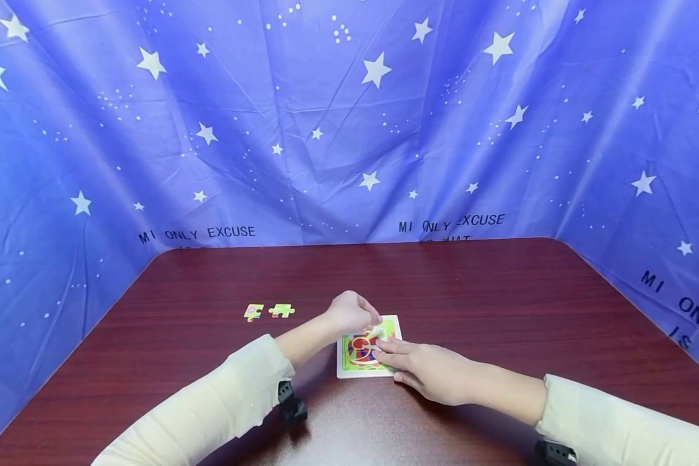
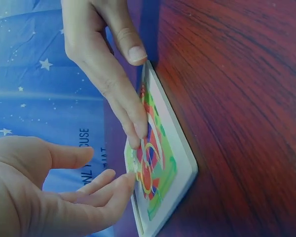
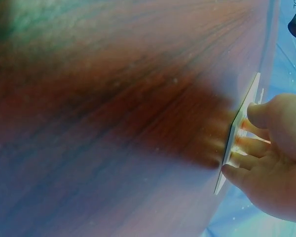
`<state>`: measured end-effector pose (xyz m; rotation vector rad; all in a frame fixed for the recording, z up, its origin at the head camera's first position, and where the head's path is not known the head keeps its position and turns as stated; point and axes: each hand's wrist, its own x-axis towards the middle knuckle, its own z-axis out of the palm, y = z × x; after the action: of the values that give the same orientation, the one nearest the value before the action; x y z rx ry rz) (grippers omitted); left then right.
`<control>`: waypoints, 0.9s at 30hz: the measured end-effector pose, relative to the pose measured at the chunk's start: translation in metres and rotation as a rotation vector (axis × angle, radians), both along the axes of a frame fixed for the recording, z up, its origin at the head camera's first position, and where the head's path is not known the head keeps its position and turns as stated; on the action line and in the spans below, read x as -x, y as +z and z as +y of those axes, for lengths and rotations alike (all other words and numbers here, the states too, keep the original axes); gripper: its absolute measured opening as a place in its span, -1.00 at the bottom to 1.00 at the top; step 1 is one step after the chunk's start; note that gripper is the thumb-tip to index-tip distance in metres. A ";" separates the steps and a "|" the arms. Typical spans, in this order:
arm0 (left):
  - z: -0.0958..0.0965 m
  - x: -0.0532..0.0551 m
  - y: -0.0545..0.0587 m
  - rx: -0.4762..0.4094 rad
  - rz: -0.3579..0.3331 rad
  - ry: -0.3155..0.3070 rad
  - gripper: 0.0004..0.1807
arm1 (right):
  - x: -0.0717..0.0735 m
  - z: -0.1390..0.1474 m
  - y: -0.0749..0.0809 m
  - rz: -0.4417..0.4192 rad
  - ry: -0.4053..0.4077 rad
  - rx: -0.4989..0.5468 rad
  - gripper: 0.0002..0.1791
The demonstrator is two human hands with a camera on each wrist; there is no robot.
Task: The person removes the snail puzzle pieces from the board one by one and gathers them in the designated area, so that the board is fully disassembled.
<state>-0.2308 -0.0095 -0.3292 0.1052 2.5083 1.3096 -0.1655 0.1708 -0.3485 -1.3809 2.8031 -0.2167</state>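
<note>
A small square jigsaw puzzle (image 1: 358,371) with a white border and a red, green and blue picture lies flat on the table. My left hand (image 1: 352,313) is over its far side; in the left wrist view the left fingertips (image 2: 128,178) touch the board's surface, and the thumb is held apart from them. From the right, my right hand (image 1: 437,373) reaches onto the puzzle with its fingers extended, resting on the picture. In the right wrist view, the right hand (image 3: 274,158) lies along the puzzle's edge (image 3: 230,136). Fingers cover part of the picture.
Two loose puzzle pieces, a left one (image 1: 253,312) and a right one (image 1: 282,310), lie on the dark red wooden table (image 1: 210,278) left of the board. A blue star-patterned curtain (image 1: 326,129) hangs behind the table and at its sides.
</note>
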 end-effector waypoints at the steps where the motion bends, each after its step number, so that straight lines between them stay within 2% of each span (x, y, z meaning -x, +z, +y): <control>1: 0.000 0.000 0.001 -0.011 -0.017 0.002 -0.90 | 0.000 0.000 0.000 -0.001 0.001 0.002 -0.53; 5: 0.003 0.001 0.002 -0.106 -0.094 0.014 -0.85 | 0.000 0.000 -0.001 -0.003 0.005 0.009 -0.53; 10: 0.004 0.002 0.000 -0.242 -0.185 0.070 -0.76 | 0.000 0.000 -0.001 -0.003 0.002 0.011 -0.53; 13: 0.004 0.003 -0.001 -0.314 -0.209 0.103 -0.74 | 0.000 0.001 -0.001 -0.002 0.001 0.007 -0.53; 16: 0.006 0.005 -0.002 -0.348 -0.205 0.108 -0.72 | 0.001 0.001 -0.002 -0.006 -0.002 0.003 -0.52; 19: 0.008 0.007 -0.004 -0.330 -0.190 0.093 -0.71 | 0.001 0.001 -0.002 -0.003 0.000 0.002 -0.52; 27: 0.010 0.012 -0.008 -0.161 -0.085 0.037 -0.86 | 0.001 0.001 -0.001 -0.009 -0.002 0.000 -0.52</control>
<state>-0.2430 0.0006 -0.3375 0.0375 2.3435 1.4972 -0.1662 0.1717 -0.3497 -1.3737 2.7975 -0.2217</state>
